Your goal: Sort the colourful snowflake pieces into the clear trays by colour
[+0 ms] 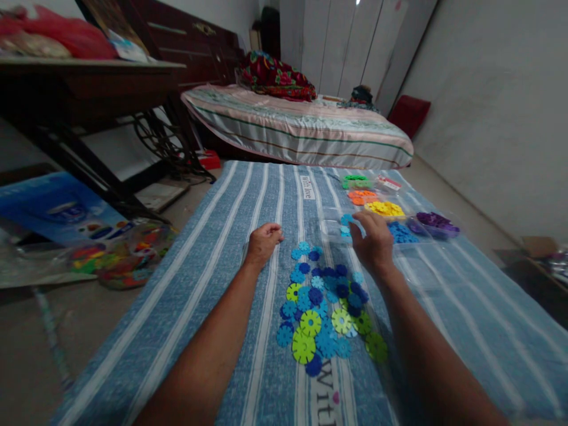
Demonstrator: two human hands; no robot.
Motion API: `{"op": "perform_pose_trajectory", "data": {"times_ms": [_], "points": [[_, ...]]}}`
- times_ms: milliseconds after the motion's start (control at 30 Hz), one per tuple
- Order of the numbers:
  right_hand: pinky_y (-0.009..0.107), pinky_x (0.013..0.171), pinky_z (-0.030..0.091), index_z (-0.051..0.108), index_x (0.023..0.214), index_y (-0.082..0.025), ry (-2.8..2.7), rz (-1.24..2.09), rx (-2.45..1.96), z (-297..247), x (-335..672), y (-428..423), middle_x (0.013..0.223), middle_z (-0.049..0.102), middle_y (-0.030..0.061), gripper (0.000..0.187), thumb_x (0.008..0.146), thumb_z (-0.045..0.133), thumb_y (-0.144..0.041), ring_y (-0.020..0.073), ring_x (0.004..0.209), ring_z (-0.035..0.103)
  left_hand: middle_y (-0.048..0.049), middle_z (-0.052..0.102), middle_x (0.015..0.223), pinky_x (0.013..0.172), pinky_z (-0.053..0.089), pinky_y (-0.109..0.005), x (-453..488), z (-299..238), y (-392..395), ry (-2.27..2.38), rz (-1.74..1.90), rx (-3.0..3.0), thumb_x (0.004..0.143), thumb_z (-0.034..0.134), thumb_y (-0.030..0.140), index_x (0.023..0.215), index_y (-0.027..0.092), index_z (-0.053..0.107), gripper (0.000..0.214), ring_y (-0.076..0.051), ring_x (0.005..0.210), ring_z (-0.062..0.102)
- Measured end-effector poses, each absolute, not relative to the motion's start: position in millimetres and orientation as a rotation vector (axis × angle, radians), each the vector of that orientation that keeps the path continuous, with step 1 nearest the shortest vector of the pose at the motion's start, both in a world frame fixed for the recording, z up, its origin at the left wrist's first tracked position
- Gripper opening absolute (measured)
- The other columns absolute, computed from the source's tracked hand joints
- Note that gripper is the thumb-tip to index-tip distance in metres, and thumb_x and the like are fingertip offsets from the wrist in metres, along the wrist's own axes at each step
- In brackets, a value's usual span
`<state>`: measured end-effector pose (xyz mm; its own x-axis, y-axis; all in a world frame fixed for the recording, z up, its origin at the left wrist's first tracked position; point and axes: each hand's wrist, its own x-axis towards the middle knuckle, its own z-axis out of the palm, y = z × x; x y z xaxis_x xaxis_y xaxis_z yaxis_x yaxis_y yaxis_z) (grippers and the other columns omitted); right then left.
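Observation:
A loose pile of notched plastic discs lies on the striped cloth, with light blue discs [326, 344], dark blue discs [313, 365] and lime green discs [304, 346] mixed together. Left of the pile's far end, my left hand [265, 244] hovers near the cloth with its fingers curled in; whatever they hold, if anything, is hidden. My right hand [375, 239] is over a clear plastic box [329, 228], thumb and forefinger apart. Light blue discs [345, 231] show in that box, right by the fingertips.
Beyond my right hand stand clear boxes of green pieces [356, 180], orange pieces [361, 197], yellow pieces [385, 209], blue pieces [403, 232] and purple pieces [437, 222]. A clear lid [419, 266] lies nearer. Bags of colourful pieces [133, 254] are left of the table; a bed [297, 130] is behind.

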<state>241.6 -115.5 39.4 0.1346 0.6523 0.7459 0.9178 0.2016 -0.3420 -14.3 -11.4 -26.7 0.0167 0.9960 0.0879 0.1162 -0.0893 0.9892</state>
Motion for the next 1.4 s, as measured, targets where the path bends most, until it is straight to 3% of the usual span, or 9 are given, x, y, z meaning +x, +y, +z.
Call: {"op": "perform_pose_trajectory", "data": {"times_ms": [133,333,667,767,1033,1300,1400], "points": [[0.033,0.083,0.051,0.071,0.088,-0.022,-1.756,-0.230,-1.658,23,249,-132,0.089,0.073,0.0081,0.019,0.093,0.052,-0.021,0.0228,0.087,0.067,0.0007,0.068,0.065,0.067,0.057,-0.030,-14,-28,-10,1.234,1.214,1.361,0.066,0.072,0.035,0.083,0.018,0.067,0.025,-0.017,0.066,0.070],[0.030,0.079,0.051,0.073,0.098,-0.021,-1.959,0.026,-1.953,3,255,-163,0.100,0.074,0.0084,0.021,0.090,0.055,-0.015,0.0226,0.093,0.069,0.0015,0.068,0.063,0.065,0.057,-0.029,-13,-26,-11,1.243,1.220,1.349,0.065,0.074,0.036,0.082,0.018,0.068,0.026,-0.018,0.066,0.070],[0.031,0.079,0.054,0.073,0.088,-0.019,-2.064,0.038,-1.925,-19,261,-188,0.106,0.073,0.0113,0.024,0.081,0.053,-0.007,0.0248,0.096,0.069,0.0013,0.068,0.063,0.065,0.057,-0.029,-12,-22,-14,1.246,1.223,1.351,0.064,0.075,0.037,0.080,0.019,0.068,0.026,-0.017,0.065,0.069],[0.031,0.076,0.054,0.073,0.090,-0.020,-2.095,0.078,-1.921,-17,264,-189,0.103,0.074,0.0099,0.029,0.079,0.051,-0.004,0.0236,0.092,0.070,0.0014,0.068,0.063,0.066,0.057,-0.029,-13,-22,-14,1.250,1.216,1.358,0.064,0.075,0.037,0.081,0.018,0.068,0.026,-0.017,0.066,0.069],[0.026,0.067,0.045,0.072,0.079,-0.021,-2.153,0.195,-2.047,12,260,-180,0.087,0.072,0.0055,0.022,0.086,0.054,-0.010,0.0183,0.077,0.068,0.0011,0.068,0.063,0.066,0.057,-0.029,-12,-21,-15,1.249,1.215,1.361,0.065,0.074,0.034,0.082,0.018,0.069,0.024,-0.018,0.066,0.070],[0.038,0.083,0.051,0.071,0.108,-0.019,-1.654,-0.336,-1.743,40,263,-140,0.100,0.074,0.0127,0.024,0.091,0.054,-0.019,0.0278,0.095,0.067,0.0010,0.068,0.063,0.068,0.058,-0.031,-13,-24,-12,1.260,1.209,1.345,0.064,0.073,0.033,0.082,0.018,0.068,0.024,-0.018,0.066,0.070],[0.036,0.082,0.053,0.072,0.103,-0.019,-1.767,-0.210,-1.684,31,259,-148,0.097,0.074,0.0115,0.021,0.092,0.054,-0.020,0.0257,0.090,0.068,0.0008,0.068,0.063,0.068,0.058,-0.030,-13,-24,-12,1.262,1.208,1.343,0.065,0.073,0.033,0.083,0.018,0.068,0.024,-0.018,0.067,0.070]]}}
